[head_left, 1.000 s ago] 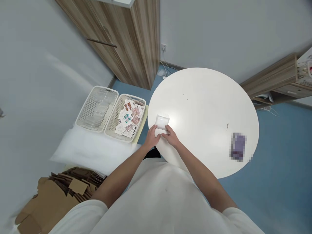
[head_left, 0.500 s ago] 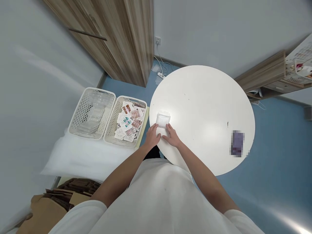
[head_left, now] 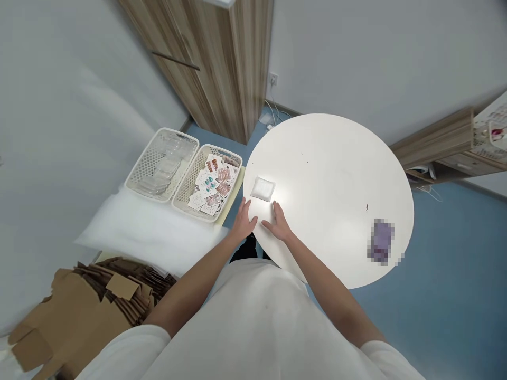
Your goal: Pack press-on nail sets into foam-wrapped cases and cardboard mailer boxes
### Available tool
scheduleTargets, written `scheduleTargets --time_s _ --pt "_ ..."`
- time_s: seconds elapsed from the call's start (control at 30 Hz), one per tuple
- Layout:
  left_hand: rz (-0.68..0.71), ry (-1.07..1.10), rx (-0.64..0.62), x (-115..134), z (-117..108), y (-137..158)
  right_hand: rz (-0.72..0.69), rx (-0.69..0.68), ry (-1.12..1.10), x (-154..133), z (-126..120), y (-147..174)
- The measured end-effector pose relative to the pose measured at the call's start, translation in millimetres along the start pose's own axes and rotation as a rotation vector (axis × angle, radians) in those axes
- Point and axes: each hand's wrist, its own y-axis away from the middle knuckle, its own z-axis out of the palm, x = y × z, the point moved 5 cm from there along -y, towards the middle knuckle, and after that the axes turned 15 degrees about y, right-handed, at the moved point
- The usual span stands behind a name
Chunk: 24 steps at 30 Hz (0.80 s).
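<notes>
A small white foam-wrapped packet (head_left: 263, 189) lies flat near the left edge of the round white table (head_left: 336, 158). Just below it, my left hand (head_left: 243, 220) is held with its fingers apart and nothing in them. My right hand (head_left: 279, 222) hovers to the packet's lower right, thumb and fingers spread, likewise holding nothing. Both hands are apart from the packet, with a strip of bare tabletop between them. What is inside the wrapping cannot be made out.
Left of the table, one basket (head_left: 130, 182) holds clear plastic boxes. Another basket (head_left: 178, 203) holds cards with press-on nails (head_left: 212, 183). White foam sheets (head_left: 146, 227) lie in front, with flattened cardboard boxes (head_left: 75, 322) below. A blurred purple object (head_left: 382, 240) is at the table's right.
Both hands have let go of the packet and drawn back toward me. The packet now lies free and slightly turned. My view has shifted, showing more of the cardboard.
</notes>
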Motion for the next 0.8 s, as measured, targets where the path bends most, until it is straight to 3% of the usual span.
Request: scheduleTargets --time_s 0.23,0.47,0.67,0.8 --pt "-0.117 0.066 0.08 -18 14 78 0.042 -0.057 -0.181 35 10 56" --pt "-0.277 0.264 0.08 -12 12 131 -0.076 -0.187 -0.079 27 41 78" --pt "-0.23 0.314 0.209 -8 -21 165 -0.224 -0.315 0.069 5 68 77" --pt "-0.21 0.275 0.292 -15 -56 195 -0.323 -0.35 0.132 -28 96 75"
